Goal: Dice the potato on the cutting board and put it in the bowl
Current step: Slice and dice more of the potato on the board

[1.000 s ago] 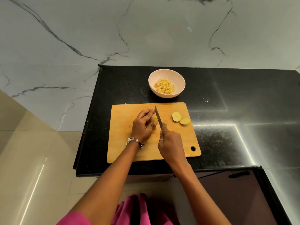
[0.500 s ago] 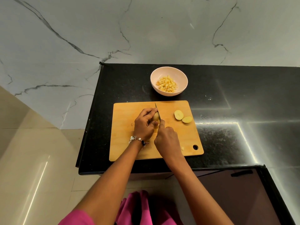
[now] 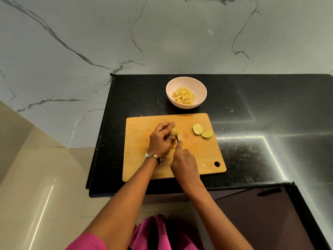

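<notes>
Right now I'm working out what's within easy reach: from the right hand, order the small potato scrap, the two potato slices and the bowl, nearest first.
From the right hand in the head view:
1. Small potato scrap, just right, near the board's hole.
2. Two potato slices, on the board's far right.
3. Bowl, beyond the board on the counter.

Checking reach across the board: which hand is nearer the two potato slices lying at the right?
Right. The right hand, gripping the knife, sits just below-left of the potato slices; the left hand holds the potato piece farther left.

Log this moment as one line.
left hand holds potato piece | right hand cuts, knife | wooden cutting board | pink bowl part-filled
</notes>
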The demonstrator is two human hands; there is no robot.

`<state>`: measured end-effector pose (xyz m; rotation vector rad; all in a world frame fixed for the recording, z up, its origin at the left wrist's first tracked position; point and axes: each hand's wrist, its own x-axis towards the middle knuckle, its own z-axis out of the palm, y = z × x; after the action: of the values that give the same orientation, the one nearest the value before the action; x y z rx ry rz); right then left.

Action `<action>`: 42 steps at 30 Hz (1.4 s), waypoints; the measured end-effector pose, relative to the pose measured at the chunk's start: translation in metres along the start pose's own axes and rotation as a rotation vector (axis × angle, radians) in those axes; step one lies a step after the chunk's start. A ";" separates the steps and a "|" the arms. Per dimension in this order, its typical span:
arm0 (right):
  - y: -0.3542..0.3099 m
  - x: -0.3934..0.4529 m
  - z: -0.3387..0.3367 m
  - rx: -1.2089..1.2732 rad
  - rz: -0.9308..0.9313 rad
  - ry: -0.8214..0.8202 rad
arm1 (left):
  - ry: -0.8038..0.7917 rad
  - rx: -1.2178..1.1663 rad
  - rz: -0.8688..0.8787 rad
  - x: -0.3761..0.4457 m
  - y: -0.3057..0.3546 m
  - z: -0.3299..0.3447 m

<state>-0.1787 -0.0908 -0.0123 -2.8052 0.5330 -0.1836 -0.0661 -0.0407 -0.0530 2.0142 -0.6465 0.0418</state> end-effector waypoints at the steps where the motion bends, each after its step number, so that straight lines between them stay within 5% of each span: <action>1: -0.002 0.006 0.000 0.002 -0.016 0.035 | -0.002 0.001 -0.002 0.000 0.000 -0.001; 14: 0.037 -0.001 0.000 -0.093 0.026 -0.170 | 0.019 -0.028 -0.054 -0.001 -0.003 0.000; 19: 0.065 0.020 -0.010 -0.026 0.076 -0.138 | 0.019 -0.022 -0.062 -0.002 -0.002 -0.001; 26: 0.037 0.012 -0.027 0.396 0.058 0.069 | -0.002 -0.052 -0.076 0.000 -0.005 -0.001; 42: 0.013 0.010 -0.024 0.205 0.032 0.029 | -0.024 -0.112 -0.095 0.000 -0.007 -0.003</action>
<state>-0.1782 -0.1122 0.0075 -2.5977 0.5334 -0.2579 -0.0617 -0.0357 -0.0573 1.9369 -0.5550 -0.0738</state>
